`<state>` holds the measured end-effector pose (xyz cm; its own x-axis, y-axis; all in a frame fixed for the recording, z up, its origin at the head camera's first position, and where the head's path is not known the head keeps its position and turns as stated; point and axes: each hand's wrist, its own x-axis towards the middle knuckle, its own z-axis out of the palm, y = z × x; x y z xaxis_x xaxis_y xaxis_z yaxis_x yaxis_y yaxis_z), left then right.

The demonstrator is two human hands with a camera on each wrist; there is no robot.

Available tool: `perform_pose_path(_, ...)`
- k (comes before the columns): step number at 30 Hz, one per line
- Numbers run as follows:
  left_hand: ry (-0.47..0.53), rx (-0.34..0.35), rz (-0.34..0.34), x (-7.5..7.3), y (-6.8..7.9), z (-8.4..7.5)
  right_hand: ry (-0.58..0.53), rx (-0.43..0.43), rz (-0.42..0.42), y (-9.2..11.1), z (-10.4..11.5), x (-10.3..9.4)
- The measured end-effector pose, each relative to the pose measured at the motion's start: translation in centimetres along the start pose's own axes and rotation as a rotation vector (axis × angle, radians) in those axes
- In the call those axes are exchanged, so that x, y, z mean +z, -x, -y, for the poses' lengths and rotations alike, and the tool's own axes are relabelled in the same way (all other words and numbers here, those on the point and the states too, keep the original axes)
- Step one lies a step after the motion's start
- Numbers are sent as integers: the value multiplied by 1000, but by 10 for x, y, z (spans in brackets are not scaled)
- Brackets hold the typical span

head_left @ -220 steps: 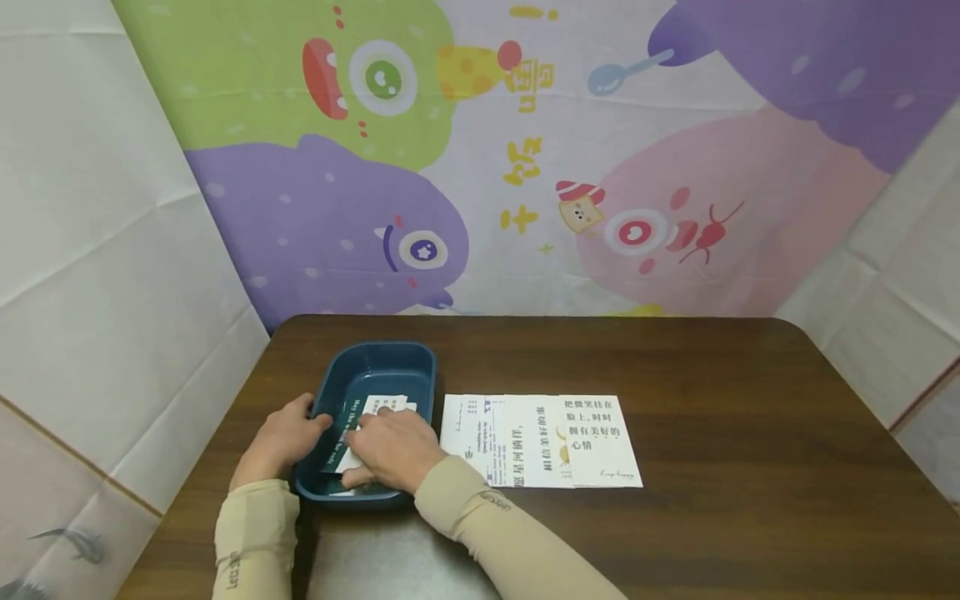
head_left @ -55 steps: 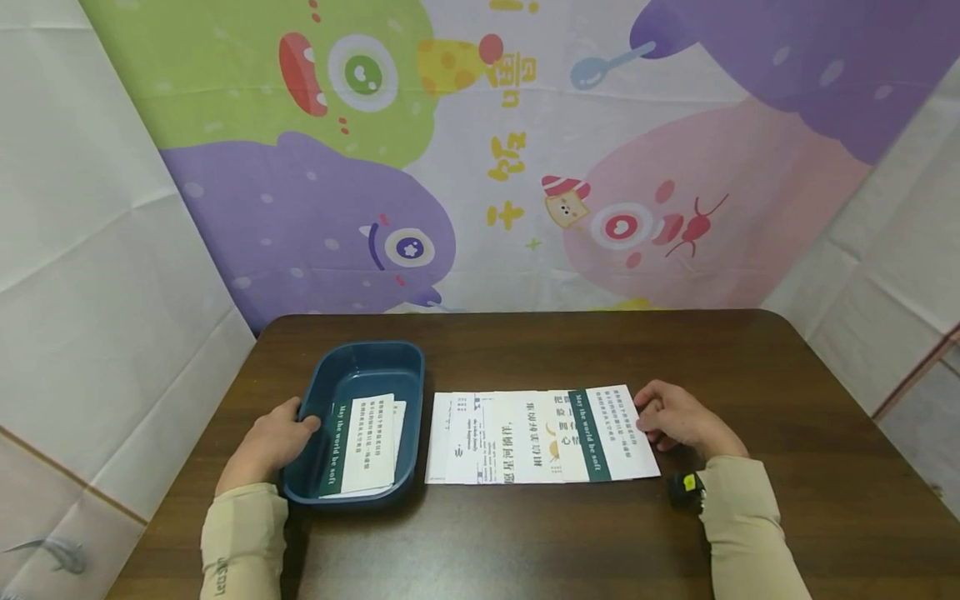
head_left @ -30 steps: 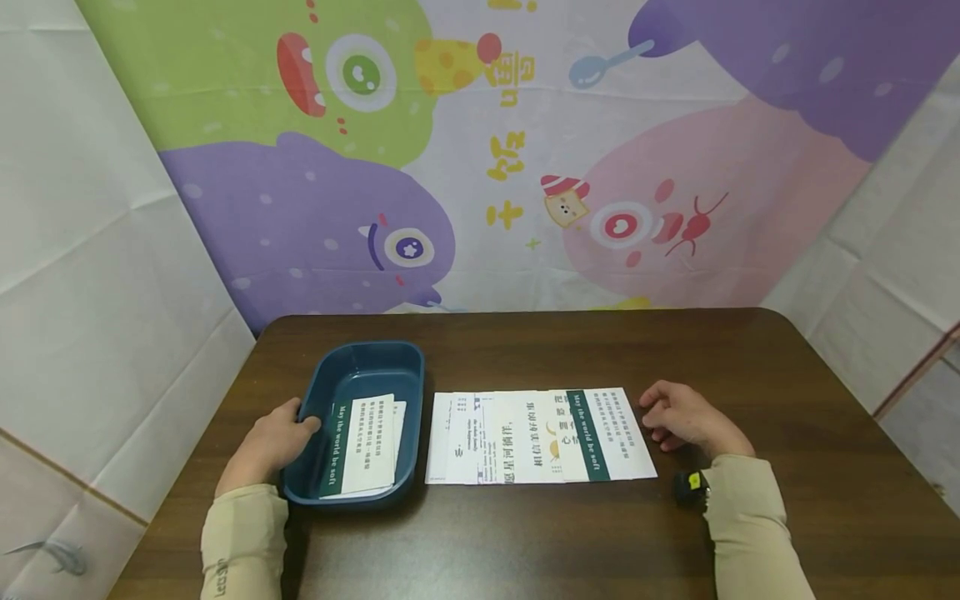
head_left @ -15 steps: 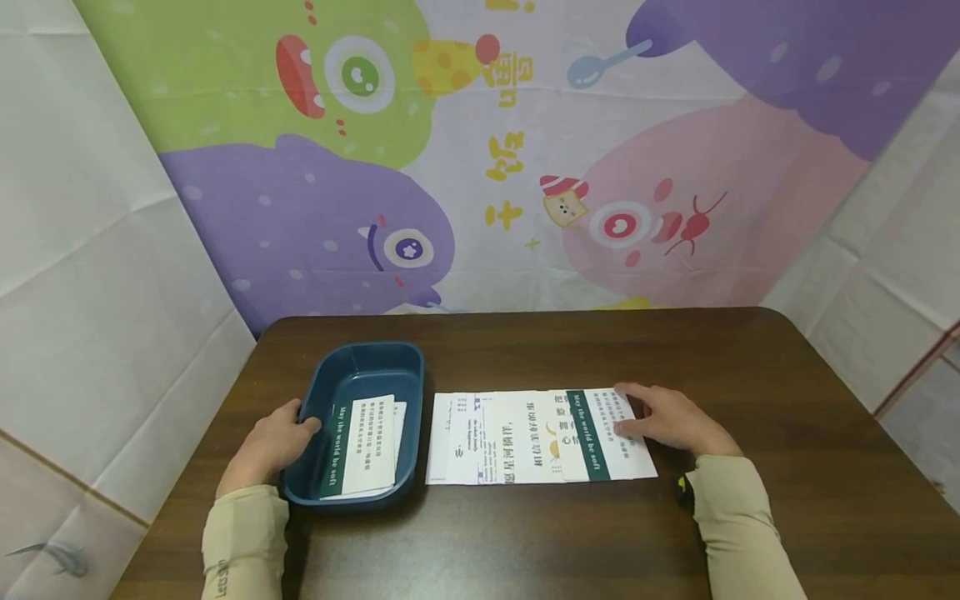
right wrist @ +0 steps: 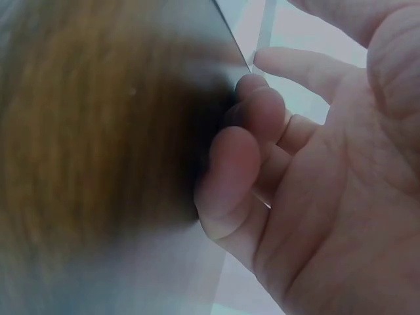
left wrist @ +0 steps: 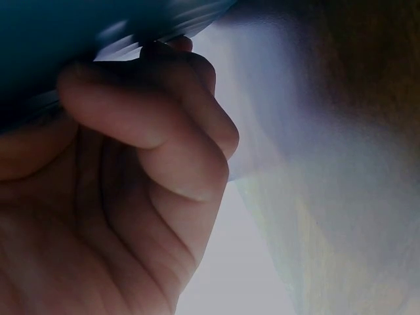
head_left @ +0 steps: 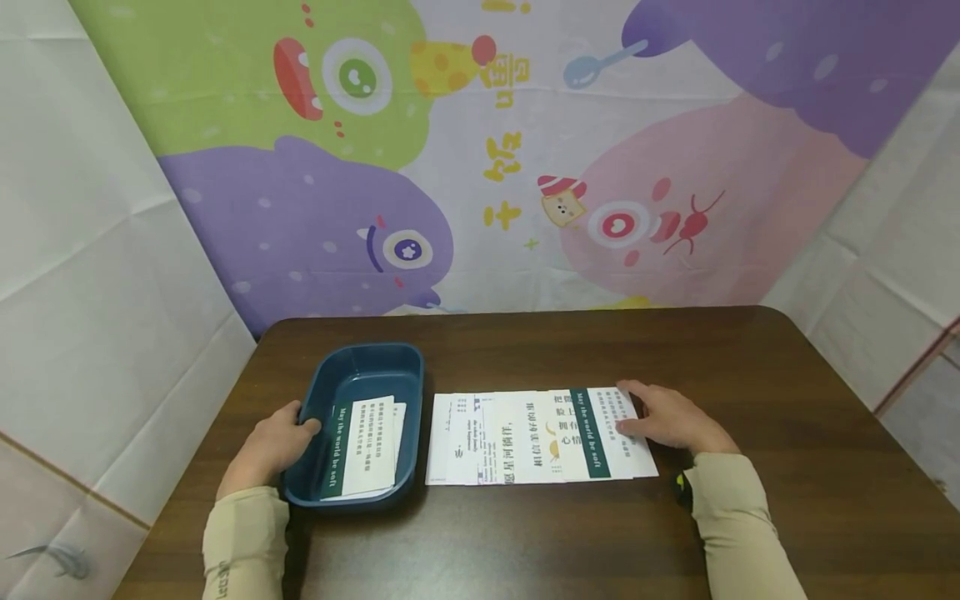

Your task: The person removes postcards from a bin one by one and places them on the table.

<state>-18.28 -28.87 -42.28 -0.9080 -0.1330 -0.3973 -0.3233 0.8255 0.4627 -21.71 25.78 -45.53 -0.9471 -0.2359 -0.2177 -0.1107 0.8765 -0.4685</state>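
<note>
In the head view, my left hand [head_left: 267,446] grips the left rim of a dark blue tray [head_left: 411,358], with the thumb over the edge. The left wrist view shows curled fingers [left wrist: 177,108] under the tray's side. Inside the tray lie several printed cards [head_left: 367,450], the top one white with a green stripe. A row of overlapping printed cards [head_left: 457,437] lies right of the tray. My right hand [head_left: 678,421] presses its straight index finger and thumb on the rightmost green-striped card [head_left: 590,433]. The other fingers curl at that card's right edge in the right wrist view.
The brown wooden table [head_left: 525,542] carries the tray and the cards. A cartoon-printed cloth [head_left: 510,275] hangs behind it, with white panels [head_left: 112,208] at the sides. A small black device [head_left: 682,490] sits at my right wrist.
Earlier both hands were at the tray; then the right hand laid a green-striped card on the row's right end. It drew back, came onto that card again, and the card has slid slightly right.
</note>
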Motion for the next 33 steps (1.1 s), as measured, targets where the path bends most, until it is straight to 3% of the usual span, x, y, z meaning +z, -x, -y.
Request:
perform_pose_path(14, 8, 0, -6, 0, -1, 0, 10, 47, 13, -2, 0, 1)
perform_pose_path(26, 19, -11, 4, 0, 0, 0, 8, 32, 22, 2, 2, -1)
perform_pose_path(33, 22, -6, -3, 0, 2, -1, -50, 53, 32, 5, 5, -6)
